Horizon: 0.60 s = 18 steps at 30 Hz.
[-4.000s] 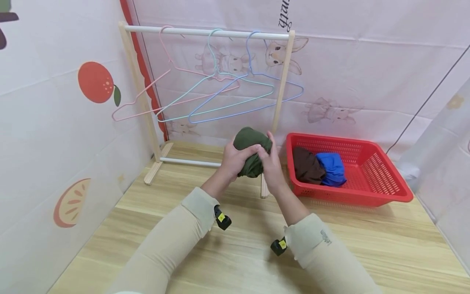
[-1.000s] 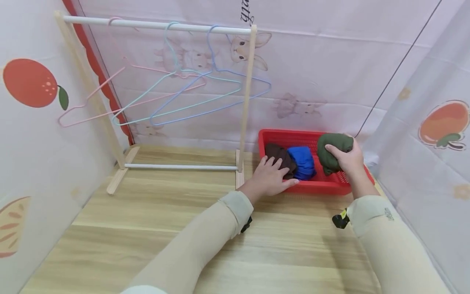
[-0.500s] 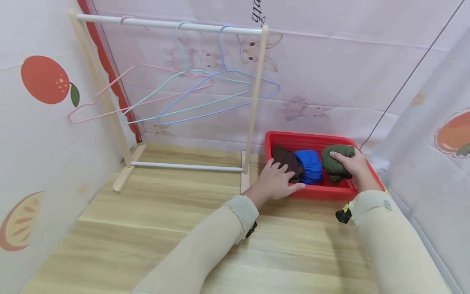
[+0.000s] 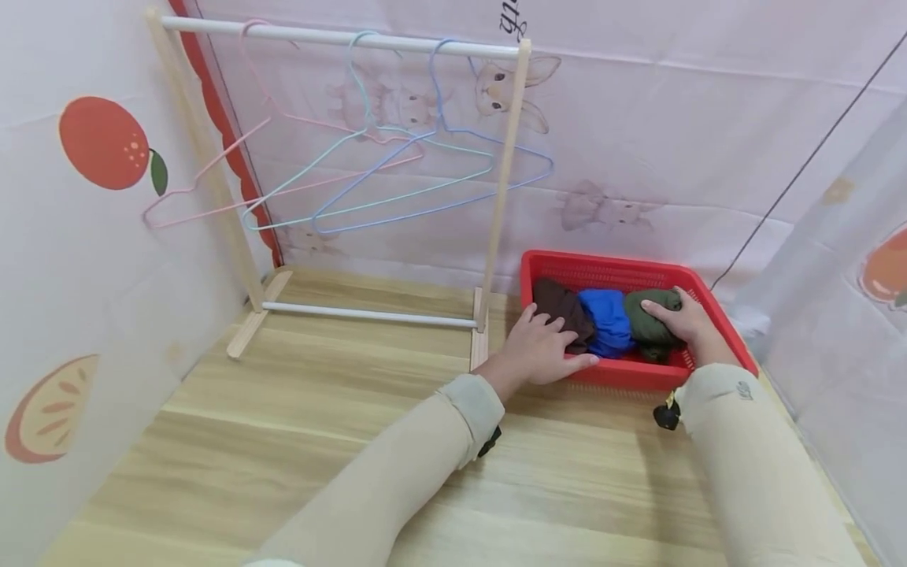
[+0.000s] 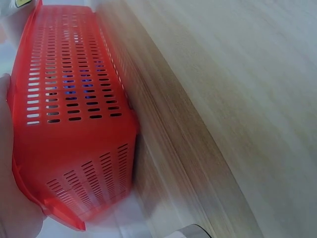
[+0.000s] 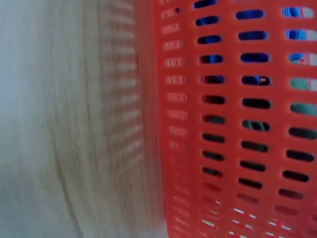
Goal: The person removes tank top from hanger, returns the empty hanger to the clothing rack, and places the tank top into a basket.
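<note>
Inside the red plastic basket (image 4: pixel 623 373), three bundled cloths lie side by side: brown (image 4: pixel 558 307) at the left, blue (image 4: pixel 605 321) in the middle and dark green (image 4: pixel 648 324) at the right. My right hand (image 4: pixel 686 321) grips the green cloth, its thumb across the top. With fingers spread, my left hand (image 4: pixel 536 348) lies over the basket's front left corner, fingertips at the brown cloth and thumb along the rim. The left wrist view shows part of that hand (image 5: pixel 15 193) at the rim. Only slotted basket wall (image 6: pixel 230 191) and table fill the right wrist view.
Left of the basket stands a wooden rack (image 4: pixel 501 189) with a white top rod (image 4: pixel 333 35). From it hang a pink hanger (image 4: pixel 205 167), a mint-green hanger (image 4: pixel 305 170) and a blue hanger (image 4: pixel 368 171). Printed cloth walls (image 4: pixel 708 142) enclose the wooden table (image 4: pixel 298 409).
The green cloth, first squeezed in both hands before the rack, has moved right and down into the basket beside the blue one in my right hand. My left hand has shifted to the basket's corner.
</note>
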Available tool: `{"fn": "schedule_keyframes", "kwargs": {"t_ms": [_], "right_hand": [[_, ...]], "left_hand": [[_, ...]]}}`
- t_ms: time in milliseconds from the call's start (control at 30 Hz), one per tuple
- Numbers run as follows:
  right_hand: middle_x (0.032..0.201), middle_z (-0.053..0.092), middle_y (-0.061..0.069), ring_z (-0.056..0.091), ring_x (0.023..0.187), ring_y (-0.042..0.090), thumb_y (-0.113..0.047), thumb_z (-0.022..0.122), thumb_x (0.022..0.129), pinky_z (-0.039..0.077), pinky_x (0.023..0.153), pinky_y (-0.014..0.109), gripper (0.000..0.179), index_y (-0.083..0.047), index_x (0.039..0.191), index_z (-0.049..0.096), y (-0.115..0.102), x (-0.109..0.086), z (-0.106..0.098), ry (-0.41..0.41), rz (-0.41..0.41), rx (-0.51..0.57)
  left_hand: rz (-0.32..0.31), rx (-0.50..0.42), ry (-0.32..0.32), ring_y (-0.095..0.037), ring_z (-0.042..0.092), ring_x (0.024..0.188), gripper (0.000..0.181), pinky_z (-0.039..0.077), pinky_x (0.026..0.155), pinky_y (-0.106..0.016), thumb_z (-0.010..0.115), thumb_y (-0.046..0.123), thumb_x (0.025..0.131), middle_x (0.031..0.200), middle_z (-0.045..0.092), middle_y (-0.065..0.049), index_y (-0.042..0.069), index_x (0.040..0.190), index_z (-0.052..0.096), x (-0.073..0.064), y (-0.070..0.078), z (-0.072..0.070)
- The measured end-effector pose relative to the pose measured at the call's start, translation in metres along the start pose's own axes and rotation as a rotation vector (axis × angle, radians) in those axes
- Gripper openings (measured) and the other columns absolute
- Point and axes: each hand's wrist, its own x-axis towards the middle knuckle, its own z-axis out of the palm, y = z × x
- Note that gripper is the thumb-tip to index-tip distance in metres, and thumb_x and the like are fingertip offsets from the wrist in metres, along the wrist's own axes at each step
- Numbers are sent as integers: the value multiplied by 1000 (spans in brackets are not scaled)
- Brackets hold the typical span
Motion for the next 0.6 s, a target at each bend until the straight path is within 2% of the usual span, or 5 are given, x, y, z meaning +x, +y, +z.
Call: {"fn": "schedule_keyframes", "kwargs": {"t_ms": [167, 333, 433, 533, 600], "right_hand": [[143, 25, 40, 25, 130, 54, -65, 44, 94, 29, 107, 68, 104, 12, 149, 3, -12, 1, 3, 76, 38, -129], [142, 26, 41, 21, 127, 60, -74, 45, 87, 27, 101, 75, 105, 2, 154, 18, -23, 3, 9, 167, 91, -368], [137, 30, 41, 29, 121, 59, -76, 46, 85, 32, 99, 74, 101, -1, 151, 30, -24, 4, 13, 226, 93, -490], [130, 40, 38, 42, 112, 55, -74, 48, 86, 41, 94, 70, 98, 1, 148, 36, -24, 3, 15, 248, 120, -484], [129, 44, 35, 46, 109, 51, -69, 52, 88, 43, 94, 69, 95, 3, 148, 33, -23, 2, 15, 234, 132, -415]], "left_hand": [[-5, 1, 11, -23, 36, 142, 83, 7, 121, -49, 10, 82, 88, 154, 43, 3, 35, 146, 47, 0, -4, -5], [-16, -8, 0, -23, 35, 143, 84, 7, 121, -50, 10, 82, 88, 154, 42, 3, 34, 146, 47, 0, -6, -6], [-23, -17, -6, -23, 35, 143, 84, 6, 122, -50, 10, 82, 88, 155, 41, 3, 34, 146, 47, 0, -7, -5], [-22, -18, -7, -23, 36, 142, 84, 7, 121, -50, 11, 82, 88, 154, 42, 3, 34, 146, 47, -1, -7, -3], [-18, -22, -5, -23, 36, 142, 84, 7, 121, -50, 11, 82, 88, 154, 42, 3, 34, 145, 48, -1, -8, -2]]}}
